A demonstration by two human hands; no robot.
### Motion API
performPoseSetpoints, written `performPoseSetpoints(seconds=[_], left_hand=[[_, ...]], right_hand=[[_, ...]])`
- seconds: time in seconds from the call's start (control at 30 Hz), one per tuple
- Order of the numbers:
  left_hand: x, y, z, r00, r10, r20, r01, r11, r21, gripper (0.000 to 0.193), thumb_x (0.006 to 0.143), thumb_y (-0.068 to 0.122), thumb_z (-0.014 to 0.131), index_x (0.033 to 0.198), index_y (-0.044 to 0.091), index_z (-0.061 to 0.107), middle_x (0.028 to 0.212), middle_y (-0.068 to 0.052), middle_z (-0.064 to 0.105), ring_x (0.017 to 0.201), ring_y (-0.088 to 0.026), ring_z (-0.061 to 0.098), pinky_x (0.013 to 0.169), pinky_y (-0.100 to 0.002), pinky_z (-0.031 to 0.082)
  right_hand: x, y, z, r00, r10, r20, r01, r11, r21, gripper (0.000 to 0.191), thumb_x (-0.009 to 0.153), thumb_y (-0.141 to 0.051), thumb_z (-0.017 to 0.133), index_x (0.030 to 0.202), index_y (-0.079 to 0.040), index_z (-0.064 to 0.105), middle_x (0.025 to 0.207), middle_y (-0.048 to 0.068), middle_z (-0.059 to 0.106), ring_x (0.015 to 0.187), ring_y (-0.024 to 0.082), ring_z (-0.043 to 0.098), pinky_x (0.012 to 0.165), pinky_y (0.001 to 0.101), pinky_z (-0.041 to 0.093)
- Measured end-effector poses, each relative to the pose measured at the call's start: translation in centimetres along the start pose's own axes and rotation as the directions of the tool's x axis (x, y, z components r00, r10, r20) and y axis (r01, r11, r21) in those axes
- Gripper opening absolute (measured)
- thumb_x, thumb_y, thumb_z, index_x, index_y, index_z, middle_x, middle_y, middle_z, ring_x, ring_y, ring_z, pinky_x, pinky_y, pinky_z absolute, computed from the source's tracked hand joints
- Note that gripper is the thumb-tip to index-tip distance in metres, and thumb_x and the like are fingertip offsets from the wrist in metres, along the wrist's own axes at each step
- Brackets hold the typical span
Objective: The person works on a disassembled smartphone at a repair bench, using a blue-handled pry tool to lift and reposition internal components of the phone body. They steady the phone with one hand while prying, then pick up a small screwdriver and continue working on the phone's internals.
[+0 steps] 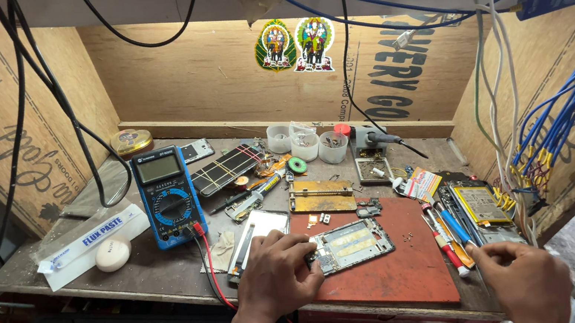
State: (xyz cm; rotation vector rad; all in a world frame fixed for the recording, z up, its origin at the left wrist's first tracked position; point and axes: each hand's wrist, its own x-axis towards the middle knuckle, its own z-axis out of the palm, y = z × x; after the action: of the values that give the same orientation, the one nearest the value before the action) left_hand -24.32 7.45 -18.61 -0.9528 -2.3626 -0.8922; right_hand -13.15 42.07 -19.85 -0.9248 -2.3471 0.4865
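**Spotter:** Head view, looking down on the bench. Your left hand [273, 272] rests on the near left corner of the opened phone chassis [350, 245], fingers curled over its edge and pinning it. The chassis lies flat on the red work mat [401, 273], near the mat's back left corner.

**Operator:** And my right?

**Spotter:** Your right hand [525, 282] sits at the bench's front right edge, well apart from the chassis. Thumb and forefinger are pinched together; whether something small sits between them, I cannot tell.

**Operator:** What's close by?

**Spotter:** Red and blue screwdrivers [449, 236] lie just beside your right hand, at the mat's right edge. Another opened phone with a yellow battery [481, 203] lies behind them. A few tiny loose screws [412, 237] sit on the mat, right of the chassis. Blue multimeter [167, 195] stands to the left, with its red lead [212, 266] trailing toward your left wrist.

**Operator:** Advice on the hold?

**Spotter:** My judgement: press on the frame edge only, keeping fingertips off the exposed board. Hold it flat so it cannot pivot. Mind your sleeve near those screws, and keep that lead from dragging across the mat.
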Motion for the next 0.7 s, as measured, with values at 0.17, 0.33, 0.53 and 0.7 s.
performPoseSetpoints(seconds=[0.17,0.33,0.53,0.7], left_hand=[[0.0,0.2,0.0,1.0,0.009,-0.01,-0.009,1.0,-0.007,0.025,0.077,0.027,0.075,0.095,0.01,0.081,0.102,-0.003,0.077,0.094,-0.022,0.065,0.089,-0.039,0.046],[0.0,0.1,-0.2,1.0,-0.004,-0.009,0.004,1.0,-0.006,0.024,0.077,0.027,0.075,0.094,0.01,0.08,0.101,-0.002,0.077,0.093,-0.022,0.065,0.089,-0.038,0.046],[0.0,0.0,-0.1,1.0,0.009,-0.019,-0.01,1.0,-0.008,0.024,0.077,0.026,0.075,0.094,0.01,0.081,0.1,-0.002,0.077,0.093,-0.021,0.065,0.089,-0.038,0.046],[-0.2,0.0,-0.1,1.0,0.006,-0.006,-0.006,1.0,0.003,0.026,0.077,0.029,0.076,0.094,0.01,0.08,0.101,-0.002,0.077,0.094,-0.021,0.065,0.089,-0.039,0.046]], right_hand=[[1.1,-1.2,-0.9,0.991,-0.129,0.036,0.13,0.991,-0.014,0.026,0.084,-0.04,0.082,0.099,-0.02,0.085,0.075,0.012,0.076,0.071,0.028,0.075,0.07,0.0399,0.058],[1.2,-2.1,-0.4,0.955,-0.072,0.288,0.109,0.987,-0.117,0.03,0.077,-0.047,0.08,0.095,-0.024,0.087,0.085,0.007,0.082,0.08,0.027,0.08,0.079,0.0387,0.062],[1.2,-1.5,0.0,0.925,0.024,0.38,0.072,0.969,-0.238,0.037,0.072,-0.052,0.083,0.098,-0.026,0.088,0.089,0.008,0.084,0.089,0.026,0.08,0.091,0.0388,0.06],[1.4,-0.9,-0.1,0.9,0.02,0.436,0.074,0.977,-0.198,0.04,0.071,-0.05,0.082,0.098,-0.022,0.088,0.088,0.007,0.086,0.089,0.023,0.083,0.091,0.0368,0.062]])
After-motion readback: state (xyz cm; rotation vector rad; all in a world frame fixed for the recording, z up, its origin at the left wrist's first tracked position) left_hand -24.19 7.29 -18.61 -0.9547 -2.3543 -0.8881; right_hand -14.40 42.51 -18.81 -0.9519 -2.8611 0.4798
